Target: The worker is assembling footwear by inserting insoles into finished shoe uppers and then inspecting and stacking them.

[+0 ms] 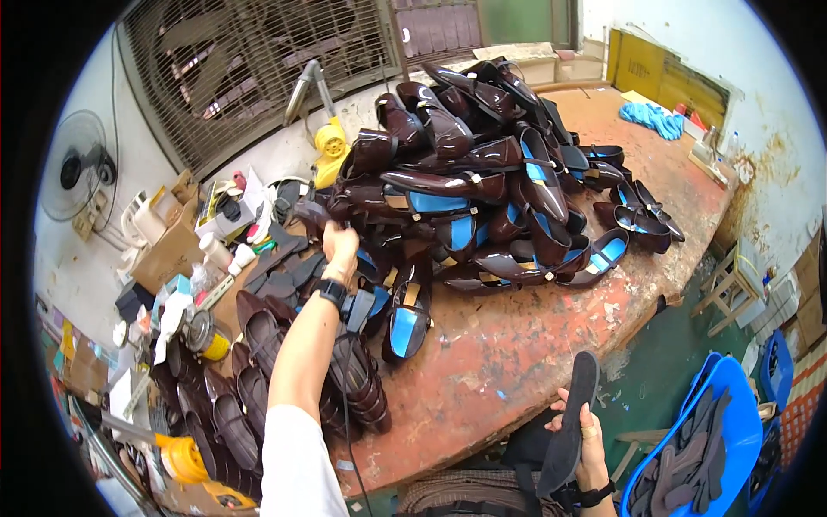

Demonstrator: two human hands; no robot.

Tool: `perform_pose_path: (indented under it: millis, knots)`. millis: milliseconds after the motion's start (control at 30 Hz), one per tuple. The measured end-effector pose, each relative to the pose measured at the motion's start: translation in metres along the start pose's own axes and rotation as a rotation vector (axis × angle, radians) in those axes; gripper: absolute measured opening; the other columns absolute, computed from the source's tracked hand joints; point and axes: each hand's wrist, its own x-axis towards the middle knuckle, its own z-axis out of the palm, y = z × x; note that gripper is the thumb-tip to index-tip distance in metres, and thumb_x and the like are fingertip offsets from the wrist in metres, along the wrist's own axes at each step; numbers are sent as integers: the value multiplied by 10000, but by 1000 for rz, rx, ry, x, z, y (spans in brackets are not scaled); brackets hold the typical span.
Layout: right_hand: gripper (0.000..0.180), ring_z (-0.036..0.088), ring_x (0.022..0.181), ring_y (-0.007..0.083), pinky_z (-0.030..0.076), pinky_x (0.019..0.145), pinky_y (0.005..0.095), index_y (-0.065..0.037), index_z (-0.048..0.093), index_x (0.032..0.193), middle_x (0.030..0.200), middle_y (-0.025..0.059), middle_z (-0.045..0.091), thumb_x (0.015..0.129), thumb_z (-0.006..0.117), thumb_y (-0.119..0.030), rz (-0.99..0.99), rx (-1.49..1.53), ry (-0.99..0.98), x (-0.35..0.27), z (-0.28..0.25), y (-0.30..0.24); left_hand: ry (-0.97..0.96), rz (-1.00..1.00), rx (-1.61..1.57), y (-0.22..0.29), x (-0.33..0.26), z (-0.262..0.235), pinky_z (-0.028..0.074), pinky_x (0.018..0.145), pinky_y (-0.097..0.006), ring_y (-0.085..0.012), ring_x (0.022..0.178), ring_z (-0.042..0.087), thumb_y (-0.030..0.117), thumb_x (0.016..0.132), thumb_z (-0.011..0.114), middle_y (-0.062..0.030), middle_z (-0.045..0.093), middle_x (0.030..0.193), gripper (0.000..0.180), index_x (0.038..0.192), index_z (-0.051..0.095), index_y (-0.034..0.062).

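Observation:
My right hand, at the lower right, holds a long black insole upright, with its fingers wrapped around the lower half. My left arm stretches forward to the left edge of a big heap of glossy dark brown shoes. There my left hand is closed on a dark brown shoe; the fingertips are partly hidden. Just right of that forearm, a shoe with a blue lining lies at the front of the heap. Dark flat insoles lie beside the left wrist.
Rows of brown shoes stand at the near left. A blue tub of black insoles stands at the right, below the worn red table. Yellow tools, jars, boxes and a fan line the left; blue gloves lie far right.

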Motion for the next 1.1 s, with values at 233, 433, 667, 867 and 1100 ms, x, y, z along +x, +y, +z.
perform_pose_path:
  millis: [233, 433, 667, 867, 1100]
  knots:
    - [706, 668, 782, 200, 561, 724, 309, 76, 519, 1292, 994, 132, 671, 1007, 473, -569, -174, 17, 123, -21, -16, -6, -235, 646, 165, 196, -166, -117, 489, 714, -474, -384, 825, 639, 113, 849, 579, -198, 637, 860, 178, 1020, 589, 62]
    - [774, 584, 831, 126, 462, 757, 261, 45, 528, 1373, 913, 48, 638, 1018, 378, -626, -165, -296, -46, -7, -22, -25, -755, 945, 504, 111, -360, -152, 518, 687, -387, -269, 858, 612, 80, 761, 632, -78, 570, 930, 251, 1008, 608, 118]
    - [463, 551, 1065, 329, 421, 949, 415, -54, 646, 1292, 1266, 139, 613, 874, 670, -249, -637, -1375, -426, 26, 4, -27, -659, 772, 341, 24, -421, -167, 448, 980, -455, -347, 1173, 521, 137, 736, 784, -124, 559, 1222, 448, 1166, 662, 115]
    - [362, 562, 1141, 282, 423, 975, 450, -103, 742, 1066, 1237, 83, 631, 706, 776, -110, -745, -1354, -728, 48, 30, 42, -560, 525, 312, -29, -401, -182, 356, 1110, -512, -438, 1343, 407, 341, 629, 924, -236, 360, 1506, 1077, 1474, 332, 34]
    - [233, 594, 1121, 264, 446, 985, 430, -52, 749, 907, 1186, 100, 654, 677, 713, -43, -650, -1162, -793, 48, 71, 94, -480, 330, 79, -48, -429, -170, 419, 1046, -469, -347, 1191, 517, 278, 582, 971, -204, 488, 1329, 1169, 1482, 271, 22]
